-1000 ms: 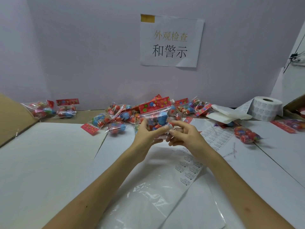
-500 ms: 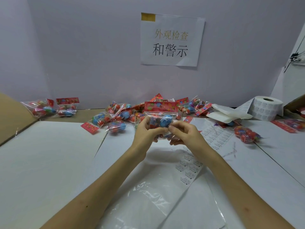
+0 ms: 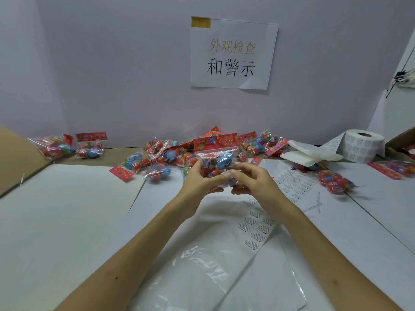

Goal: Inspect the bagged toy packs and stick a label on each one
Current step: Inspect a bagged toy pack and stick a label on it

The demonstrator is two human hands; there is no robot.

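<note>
I hold one clear toy pack (image 3: 217, 153) with a red flowered header card upright above the table's middle. My left hand (image 3: 201, 179) grips its lower left side. My right hand (image 3: 251, 179) holds its lower right side, fingers curled over the front of the bag. Blue and red toys show through the plastic. A pile of more toy packs (image 3: 161, 159) lies behind it against the wall. A strip of printed labels (image 3: 258, 230) lies on the table under my right wrist, and a sheet of labels (image 3: 294, 182) lies to the right.
A label roll (image 3: 361, 147) stands at the back right beside folded white backing paper (image 3: 310, 153). Two packs (image 3: 71, 145) lie at the back left near a cardboard flap (image 3: 15, 158). A loose pack (image 3: 334, 181) lies right. A large clear plastic bag (image 3: 213, 265) lies in front.
The pack's header card, tilted a second ago, now stands level and faces me. Both hands stayed at nearly the same place, shifting their grip slightly on the bag.
</note>
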